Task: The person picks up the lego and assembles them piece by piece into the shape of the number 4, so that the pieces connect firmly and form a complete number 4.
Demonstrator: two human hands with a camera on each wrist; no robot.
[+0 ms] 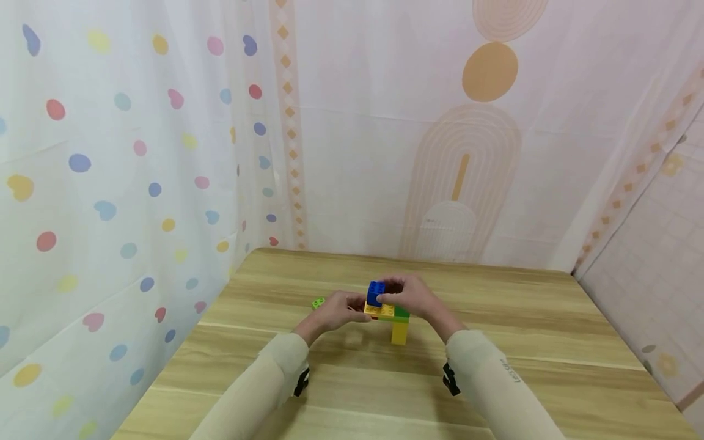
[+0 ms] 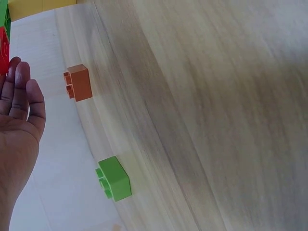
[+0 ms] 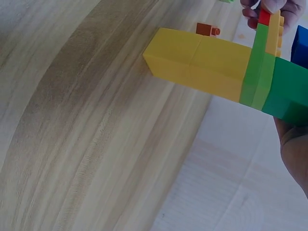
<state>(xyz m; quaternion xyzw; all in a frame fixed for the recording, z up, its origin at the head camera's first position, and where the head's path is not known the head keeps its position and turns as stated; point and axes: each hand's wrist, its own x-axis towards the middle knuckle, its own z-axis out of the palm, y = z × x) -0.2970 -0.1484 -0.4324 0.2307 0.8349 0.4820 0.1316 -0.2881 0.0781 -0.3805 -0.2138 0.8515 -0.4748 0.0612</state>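
Observation:
A structure of toy building bricks stands on a yellow column (image 1: 399, 333). Above the column are a light green layer (image 3: 257, 72), a dark green brick (image 3: 291, 89) and a yellow studded plate (image 1: 379, 310), with a red brick (image 2: 4, 50) under the plate's left end. My left hand (image 1: 339, 310) grips the structure at that red end, thumb on the near side. A blue brick (image 1: 376, 293) sits upright at the plate's left part, pinched by my right hand (image 1: 409, 296). Whether the blue brick is pressed fully down, I cannot tell.
A lime green brick (image 1: 318, 302) lies on the wooden table (image 1: 495, 354), left of my left hand. The left wrist view also shows a brown-orange brick (image 2: 80, 83) lying on its side. Patterned curtains (image 1: 352, 153) hang behind and beside the table.

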